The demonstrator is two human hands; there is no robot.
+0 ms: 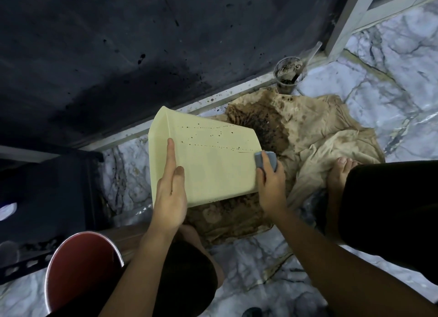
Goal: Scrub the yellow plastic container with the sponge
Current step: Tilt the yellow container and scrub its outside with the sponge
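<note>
The pale yellow plastic container point(208, 155) is held tipped on its side above the floor, its flat wall facing me with rows of small dark specks across the upper half. My left hand point(169, 191) lies along its left side, index finger stretched up the wall and thumb beside it. My right hand point(271, 182) grips a grey sponge point(266, 160) and presses it against the container's right edge, near its narrower end.
A soiled beige cloth point(315, 136) with dark dirt spreads on the marble floor under the container. A clear cup of muddy matter point(289, 76) stands by the dark wall. A red bucket point(80, 267) is at lower left. My bare foot point(339, 174) rests on the cloth.
</note>
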